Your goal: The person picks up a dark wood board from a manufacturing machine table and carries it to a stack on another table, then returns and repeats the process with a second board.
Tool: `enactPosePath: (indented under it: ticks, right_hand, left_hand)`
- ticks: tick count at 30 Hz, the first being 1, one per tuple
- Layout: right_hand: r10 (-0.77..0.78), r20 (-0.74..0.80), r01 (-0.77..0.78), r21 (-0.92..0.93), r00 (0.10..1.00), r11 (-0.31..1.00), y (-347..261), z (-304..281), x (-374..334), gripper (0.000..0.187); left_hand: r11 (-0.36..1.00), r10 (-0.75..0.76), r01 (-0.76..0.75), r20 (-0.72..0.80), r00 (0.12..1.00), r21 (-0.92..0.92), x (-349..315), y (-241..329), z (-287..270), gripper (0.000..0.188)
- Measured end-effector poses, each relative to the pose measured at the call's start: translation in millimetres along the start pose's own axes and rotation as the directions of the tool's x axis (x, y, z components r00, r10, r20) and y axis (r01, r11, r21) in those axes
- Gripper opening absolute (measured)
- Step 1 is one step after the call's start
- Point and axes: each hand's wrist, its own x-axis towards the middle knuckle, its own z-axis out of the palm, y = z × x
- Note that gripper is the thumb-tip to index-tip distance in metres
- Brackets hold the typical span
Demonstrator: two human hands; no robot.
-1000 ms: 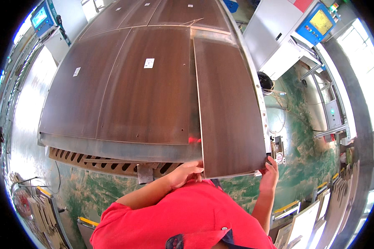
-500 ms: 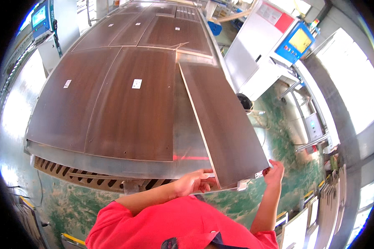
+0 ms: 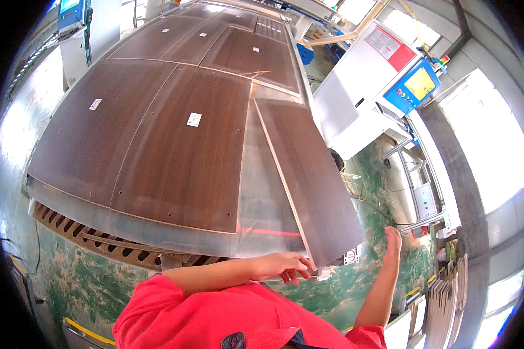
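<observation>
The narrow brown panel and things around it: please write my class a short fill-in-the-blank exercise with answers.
The hand nearer the narrow panel is the person's ____ one.
The white cabinet with the red patch stands to the table's ____.
The line of light on the table is coloured ____.

Missing words: left; right; red.

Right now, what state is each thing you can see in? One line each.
Large labelled board: flat, label up
Narrow panel: askew beside it
Left hand: bent, at panel's near-left corner, contact unclear
Right hand: open, off the panel
Right screen: lit
Left screen: lit
Red light line: on
</observation>
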Motion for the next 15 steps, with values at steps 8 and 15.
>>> enactPosePath:
  ticks: [8,15]
  right_hand:
    - [-0.105,0.164,0.091,0.089,0.981,0.992,-23,87,-100,0.024]
    - [-0.402,0.503,0.465,0.000,0.765,0.885,-37,191,-192,0.027]
  left_hand:
    - [0.929,0.346,-0.341,-0.677,0.650,0.147,-98,7,-38,0.016]
    - [0.687,0.721,0.414,-0.636,-0.277,0.598,-223,7,-77,0.029]
